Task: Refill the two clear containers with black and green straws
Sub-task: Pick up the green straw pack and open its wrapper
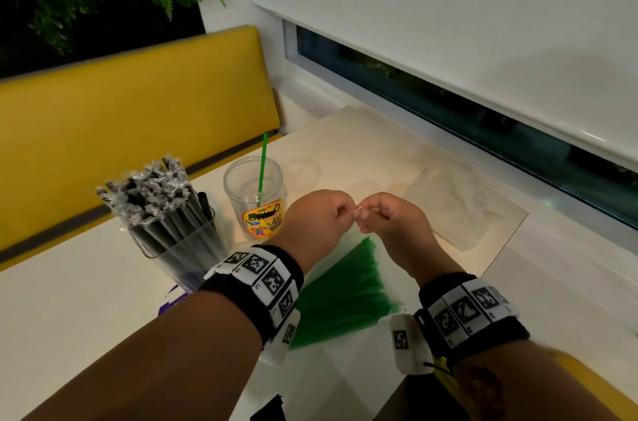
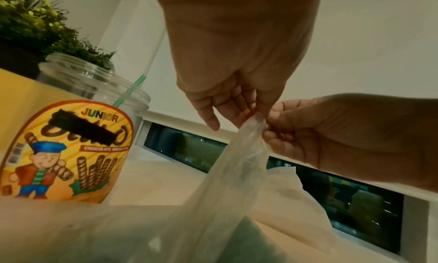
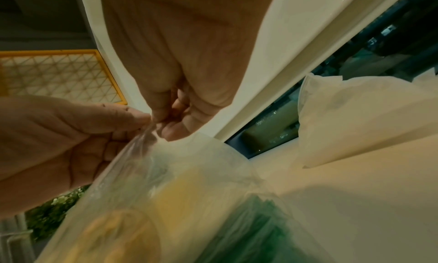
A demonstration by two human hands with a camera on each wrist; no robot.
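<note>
You're working in dim, warm indoor light. Your head view is sharp at the centre, but its wide lens bends the window frame [image 1: 448,92] and the edges. Soft shadows fall on the table [image 1: 345,151]. Both wrist views are grainy, and the plastic bag [image 2: 237,182] close to the lens blurs out of focus.

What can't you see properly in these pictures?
- Bag of green straws: in the head view both wrists cover its near end; both wrist views blur it, so no count.
- Bag's top: the left hand and right hand pinch it; open or sealed, cannot tell.
- Jar label: brand name blacked out.
- Container of black straws: bottom hidden by the left wrist.
</note>
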